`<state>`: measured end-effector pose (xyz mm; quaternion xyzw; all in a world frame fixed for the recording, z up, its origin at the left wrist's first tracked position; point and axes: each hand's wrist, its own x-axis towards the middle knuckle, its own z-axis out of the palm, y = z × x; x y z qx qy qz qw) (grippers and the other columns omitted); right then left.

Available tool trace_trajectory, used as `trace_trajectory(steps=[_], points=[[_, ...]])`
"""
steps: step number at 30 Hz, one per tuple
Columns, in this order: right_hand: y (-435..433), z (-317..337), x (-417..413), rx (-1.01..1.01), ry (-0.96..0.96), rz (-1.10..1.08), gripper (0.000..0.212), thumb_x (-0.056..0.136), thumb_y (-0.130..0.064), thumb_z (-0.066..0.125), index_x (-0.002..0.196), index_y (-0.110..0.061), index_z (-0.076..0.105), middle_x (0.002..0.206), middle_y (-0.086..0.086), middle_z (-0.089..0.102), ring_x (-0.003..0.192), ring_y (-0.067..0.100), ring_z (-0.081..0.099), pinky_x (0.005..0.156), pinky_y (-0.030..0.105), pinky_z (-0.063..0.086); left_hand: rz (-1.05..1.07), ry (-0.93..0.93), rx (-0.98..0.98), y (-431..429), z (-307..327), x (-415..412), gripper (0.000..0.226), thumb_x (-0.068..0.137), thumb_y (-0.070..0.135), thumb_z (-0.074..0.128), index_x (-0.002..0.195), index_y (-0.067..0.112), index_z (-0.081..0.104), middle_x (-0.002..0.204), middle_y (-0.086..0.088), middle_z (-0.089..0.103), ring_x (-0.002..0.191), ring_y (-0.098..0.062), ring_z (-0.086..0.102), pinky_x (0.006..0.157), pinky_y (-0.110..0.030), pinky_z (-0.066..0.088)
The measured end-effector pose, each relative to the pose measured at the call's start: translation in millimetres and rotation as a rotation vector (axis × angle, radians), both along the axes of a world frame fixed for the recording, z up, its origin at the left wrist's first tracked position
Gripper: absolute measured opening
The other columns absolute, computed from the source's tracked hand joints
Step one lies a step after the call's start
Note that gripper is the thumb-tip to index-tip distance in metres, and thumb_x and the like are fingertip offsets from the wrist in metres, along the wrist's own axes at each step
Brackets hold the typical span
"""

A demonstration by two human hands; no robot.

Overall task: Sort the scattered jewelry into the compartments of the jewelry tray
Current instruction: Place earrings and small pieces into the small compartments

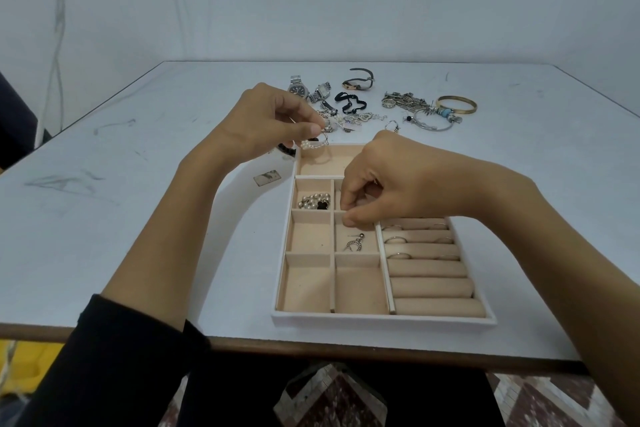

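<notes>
A beige jewelry tray (381,318) with a white rim lies at the table's front edge. My left hand (273,121) pinches a pearl hoop earring (313,143) above the tray's far left corner. My right hand (384,187) hovers over the middle compartments, fingertips pinched together; whatever they hold is too small to see. A pearl bracelet (313,202) fills one left compartment. Two small earrings (355,242) lie in the compartment just below my right fingers. Several rings (396,240) sit in the ring rolls on the right.
Scattered jewelry lies beyond the tray: watches (298,88), a black band (349,102), a silver chain heap (403,100), a gold bangle (456,104) and a charm bracelet (434,120). A small paper scrap (267,177) lies left of the tray.
</notes>
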<state>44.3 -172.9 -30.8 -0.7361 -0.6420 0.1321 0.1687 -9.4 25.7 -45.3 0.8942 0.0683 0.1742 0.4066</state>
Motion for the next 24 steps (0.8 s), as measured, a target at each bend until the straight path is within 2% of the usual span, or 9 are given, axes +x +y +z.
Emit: trace_trajectory(steps=[8,12,19,24], points=[[-0.5,-1.9,1.2,-0.007,0.003,-0.002,0.011,0.081,-0.015,0.072,0.071,-0.011,0.073,0.054,-0.009,0.06,0.051,0.001,0.053,0.053,0.008,0.035,-0.007,0.008,0.012,1.7,-0.8,0.8,0.013,0.083,0.012,0.073,0.096,0.009,0.075,0.082,-0.006,0.071,0.057,0.004,0.057,0.057,-0.008,0.046],[-0.3,-1.8,1.9,-0.019,0.016,-0.006,0.011,0.082,-0.015,0.071,0.071,-0.011,0.073,0.056,-0.007,0.062,0.051,0.001,0.053,0.052,0.008,0.036,-0.005,0.013,0.017,0.0,-0.3,0.8,0.012,0.084,0.011,0.072,0.096,0.009,0.074,0.076,0.001,0.068,0.053,0.006,0.056,0.053,-0.006,0.042],[-0.4,-1.9,2.7,-0.032,0.028,-0.011,0.011,0.083,-0.016,0.07,0.072,-0.012,0.071,0.06,-0.007,0.061,0.053,0.001,0.053,0.054,0.008,0.036,-0.011,0.022,0.027,0.6,-0.8,0.7,0.013,0.084,0.011,0.072,0.096,0.009,0.074,0.08,-0.004,0.07,0.055,0.004,0.056,0.052,-0.005,0.041],[0.1,-1.5,2.9,-0.026,0.025,-0.01,0.012,0.082,-0.015,0.071,0.07,-0.013,0.07,0.057,-0.008,0.061,0.053,0.002,0.053,0.054,0.009,0.037,-0.011,0.025,0.036,1.9,-1.4,1.2,0.013,0.083,0.012,0.072,0.096,0.01,0.075,0.088,-0.009,0.073,0.064,-0.004,0.059,0.056,-0.008,0.044]])
